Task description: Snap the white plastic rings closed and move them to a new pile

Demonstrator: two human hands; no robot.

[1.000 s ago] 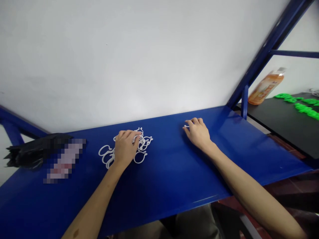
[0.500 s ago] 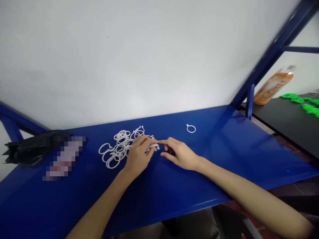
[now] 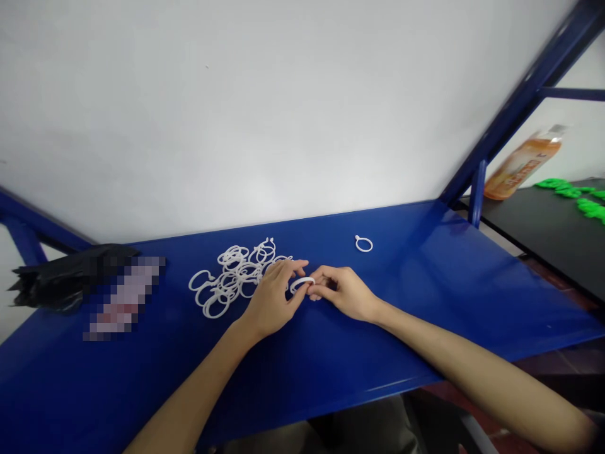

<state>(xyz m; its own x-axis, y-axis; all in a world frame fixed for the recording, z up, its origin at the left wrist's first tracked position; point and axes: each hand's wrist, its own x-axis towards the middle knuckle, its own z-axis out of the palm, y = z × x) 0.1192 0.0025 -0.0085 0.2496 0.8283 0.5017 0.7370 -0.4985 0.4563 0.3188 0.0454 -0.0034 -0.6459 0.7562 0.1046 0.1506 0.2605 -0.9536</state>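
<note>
A white plastic ring [image 3: 302, 281], seen nearly edge-on, is between my two hands just above the blue table. My right hand [image 3: 347, 293] pinches its right end between thumb and fingers. My left hand [image 3: 271, 299] is at its left side, thumb tip close to or touching the ring, the fingers apart and stretched over it. Left of and partly behind my left hand lies a pile of white rings [image 3: 229, 280], several with small knobs or open ends. A single white ring [image 3: 363, 244] lies apart, beyond my right hand.
The blue table [image 3: 401, 353] runs up to a white wall [image 3: 283, 126]. A black plastic bag [image 3: 70, 277] and a blurred-out packet [image 3: 125, 296] lie at left. On a dark table [image 3: 543, 233] at right are an orange bottle [image 3: 524, 164] and green items [image 3: 593, 208]. Blue frame posts [image 3: 510, 107] rise at the sides.
The white ring has moved slightly right from my left hand's fingers into my right hand's pinch. My left fingers have spread, and my right fingers have closed.
</note>
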